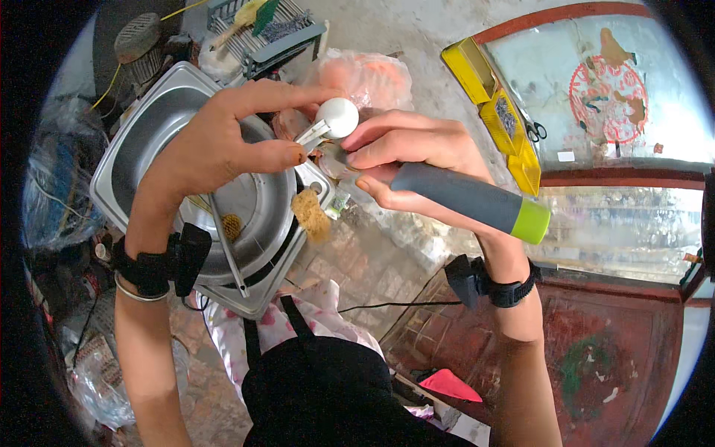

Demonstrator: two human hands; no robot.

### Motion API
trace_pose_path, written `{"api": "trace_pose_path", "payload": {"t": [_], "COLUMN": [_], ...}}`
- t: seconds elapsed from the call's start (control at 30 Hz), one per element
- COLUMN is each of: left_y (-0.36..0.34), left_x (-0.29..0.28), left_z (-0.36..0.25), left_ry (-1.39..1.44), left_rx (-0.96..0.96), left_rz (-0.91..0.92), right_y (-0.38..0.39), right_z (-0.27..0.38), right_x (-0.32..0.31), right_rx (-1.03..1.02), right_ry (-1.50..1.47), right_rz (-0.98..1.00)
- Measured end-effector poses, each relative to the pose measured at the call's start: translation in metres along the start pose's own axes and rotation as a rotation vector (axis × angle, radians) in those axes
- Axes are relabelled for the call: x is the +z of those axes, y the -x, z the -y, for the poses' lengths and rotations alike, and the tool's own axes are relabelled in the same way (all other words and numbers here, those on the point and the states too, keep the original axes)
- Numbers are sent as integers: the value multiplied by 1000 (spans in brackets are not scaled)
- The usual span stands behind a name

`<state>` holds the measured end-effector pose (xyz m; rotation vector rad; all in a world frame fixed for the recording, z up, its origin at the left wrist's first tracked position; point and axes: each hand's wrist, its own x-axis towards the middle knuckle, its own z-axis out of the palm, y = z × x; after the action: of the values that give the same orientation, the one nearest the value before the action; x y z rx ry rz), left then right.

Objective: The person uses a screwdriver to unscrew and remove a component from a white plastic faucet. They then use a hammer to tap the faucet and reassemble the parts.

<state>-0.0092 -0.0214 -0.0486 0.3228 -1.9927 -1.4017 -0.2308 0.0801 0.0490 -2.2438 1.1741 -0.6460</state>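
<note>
My left hand (216,134) is held over the right side of the sink. Its thumb and forefinger close around a small white piece (337,118) with a round top and a narrow stem. My right hand (424,149) grips a thick dark-grey handle (458,195), whose lime-green end points back past the wrist. The handle's other end is hidden by the thumb and fingers. The right fingertips are close beside the white piece. Something clear, too unclear to name, shows beneath them.
A steel sink (104,179) stands at left, with a metal rod (226,246) and brown scrubber (232,226) inside. A tan sponge (310,214) sits by its edge. Beyond are a pink plastic bag (372,74) and a grey rack (287,51). Yellow trays (500,123) and scissors (535,132) are at right.
</note>
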Motion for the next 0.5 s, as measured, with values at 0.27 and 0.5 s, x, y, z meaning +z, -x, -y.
{"api": "trace_pose_path", "payload": {"t": [0.27,0.5], "left_y": [3,-2], "left_x": [4,4], "left_z": [-4,-7], "left_ry": [-15,-3], "left_rx": [-62,-103], "left_rz": [10,14], "right_y": [14,26], "right_z": [13,27], "right_x": [24,36], "right_rx": [70,115], "right_ry": [0,46], "right_rz": [-156,-265]}}
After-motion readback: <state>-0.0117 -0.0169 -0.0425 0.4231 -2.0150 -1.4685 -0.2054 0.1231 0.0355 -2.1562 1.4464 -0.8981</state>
